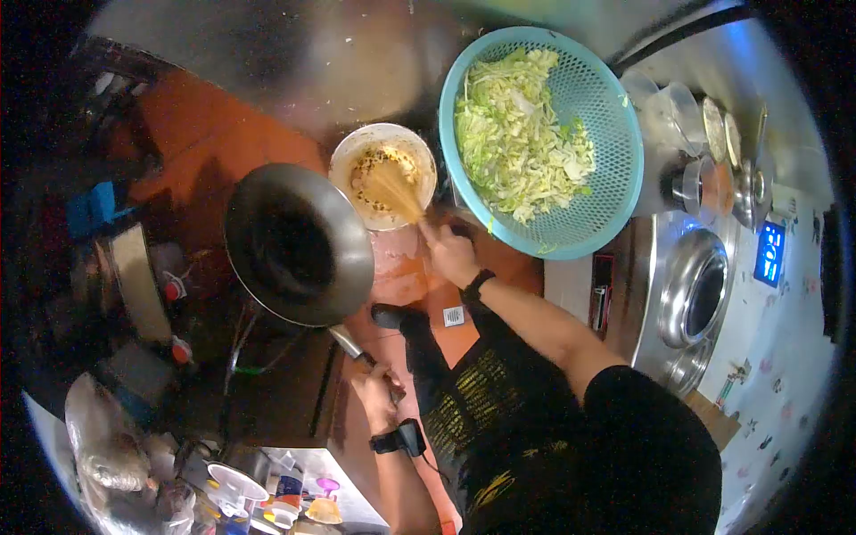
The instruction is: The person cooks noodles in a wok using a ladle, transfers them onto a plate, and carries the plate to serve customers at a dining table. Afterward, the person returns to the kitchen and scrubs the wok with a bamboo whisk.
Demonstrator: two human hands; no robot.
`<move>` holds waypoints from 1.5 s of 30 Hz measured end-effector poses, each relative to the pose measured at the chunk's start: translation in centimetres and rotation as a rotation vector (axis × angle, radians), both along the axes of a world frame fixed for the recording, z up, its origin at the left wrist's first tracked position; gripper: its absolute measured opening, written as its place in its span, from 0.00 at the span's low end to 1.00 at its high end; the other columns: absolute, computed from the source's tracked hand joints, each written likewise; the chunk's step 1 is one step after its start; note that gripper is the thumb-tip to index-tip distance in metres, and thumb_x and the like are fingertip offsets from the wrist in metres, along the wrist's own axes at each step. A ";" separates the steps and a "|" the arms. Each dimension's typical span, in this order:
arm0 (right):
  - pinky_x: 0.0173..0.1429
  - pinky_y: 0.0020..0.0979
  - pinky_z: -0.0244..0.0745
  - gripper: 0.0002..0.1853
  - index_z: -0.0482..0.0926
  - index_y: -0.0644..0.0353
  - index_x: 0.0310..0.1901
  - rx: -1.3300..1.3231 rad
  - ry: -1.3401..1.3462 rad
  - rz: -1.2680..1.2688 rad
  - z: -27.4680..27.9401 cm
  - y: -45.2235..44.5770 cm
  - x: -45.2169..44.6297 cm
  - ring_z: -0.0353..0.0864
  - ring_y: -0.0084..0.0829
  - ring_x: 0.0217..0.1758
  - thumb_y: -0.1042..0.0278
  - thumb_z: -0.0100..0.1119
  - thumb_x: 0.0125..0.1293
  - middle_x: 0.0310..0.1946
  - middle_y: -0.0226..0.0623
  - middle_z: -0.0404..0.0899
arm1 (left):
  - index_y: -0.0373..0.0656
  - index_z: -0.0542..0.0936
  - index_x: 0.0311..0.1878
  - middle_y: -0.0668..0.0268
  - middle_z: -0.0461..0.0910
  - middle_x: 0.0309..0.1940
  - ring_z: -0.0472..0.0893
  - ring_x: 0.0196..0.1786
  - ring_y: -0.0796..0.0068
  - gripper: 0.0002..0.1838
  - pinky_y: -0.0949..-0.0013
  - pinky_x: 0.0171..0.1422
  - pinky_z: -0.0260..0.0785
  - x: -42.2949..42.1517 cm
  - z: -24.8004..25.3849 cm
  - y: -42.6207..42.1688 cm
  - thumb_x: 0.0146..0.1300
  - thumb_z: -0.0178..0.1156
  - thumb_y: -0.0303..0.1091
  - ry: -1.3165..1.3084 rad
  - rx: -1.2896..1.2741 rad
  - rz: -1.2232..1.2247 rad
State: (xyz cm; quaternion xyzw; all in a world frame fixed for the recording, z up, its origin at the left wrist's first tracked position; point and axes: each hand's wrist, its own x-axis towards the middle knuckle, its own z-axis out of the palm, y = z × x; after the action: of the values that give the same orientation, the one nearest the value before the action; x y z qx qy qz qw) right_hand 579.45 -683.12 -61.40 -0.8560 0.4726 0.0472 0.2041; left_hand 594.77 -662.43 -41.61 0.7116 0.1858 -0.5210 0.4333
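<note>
My left hand (379, 393) is closed around the handle of a dark wok (299, 245). The wok is tilted, with its inside facing me, and looks bare apart from a dark patch in the middle. In my right hand (451, 255) is a bamboo wok brush (392, 189), gripped near its end. The brush's spread bristles reach down into a white bucket (341, 167) just beyond the wok. Brown residue and dark bits show inside the bucket.
A blue colander (615, 147) of shredded cabbage (517, 134) stands right of the bucket. Metal bowls (694, 287) sit on the right-hand counter, near a lit digital display (769, 254). Bottles and bags crowd the lower left. Red floor tiles (201, 116) look wet in places.
</note>
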 end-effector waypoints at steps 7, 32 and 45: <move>0.28 0.48 0.78 0.34 0.67 0.49 0.74 -0.069 0.020 0.015 0.8 -0.6 0.1 0.82 0.48 0.26 0.64 0.60 0.65 0.34 0.50 0.77 | 0.43 0.70 0.38 0.68 0.71 0.18 0.72 0.15 0.74 0.09 0.68 0.19 0.67 0.9 0.3 0.1 0.60 0.60 0.22 0.028 -0.032 0.070; 0.21 0.29 0.72 0.09 0.73 0.55 0.51 1.742 -0.918 -0.759 9.9 6.2 15.3 0.74 0.25 0.19 0.62 0.52 0.76 0.28 0.30 0.76 | 0.33 0.70 0.41 0.62 0.72 0.16 0.76 0.14 0.69 0.12 0.66 0.17 0.69 -3.6 -0.9 5.3 0.54 0.61 0.21 -0.209 0.035 -0.289; 0.23 0.42 0.71 0.20 0.70 0.66 0.60 0.720 -0.472 -0.599 -1.6 8.5 13.2 0.76 0.35 0.21 0.61 0.50 0.74 0.26 0.35 0.72 | 0.37 0.70 0.38 0.62 0.73 0.14 0.75 0.12 0.70 0.09 0.68 0.14 0.67 -2.1 2.4 4.0 0.57 0.59 0.19 -0.175 0.020 -0.216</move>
State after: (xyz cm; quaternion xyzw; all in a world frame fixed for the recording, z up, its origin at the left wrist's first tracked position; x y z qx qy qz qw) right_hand 592.68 -674.61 -63.03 -0.5463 0.5916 -0.0481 0.5909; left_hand 592.65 -658.41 -39.24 0.7744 0.0746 -0.4988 0.3822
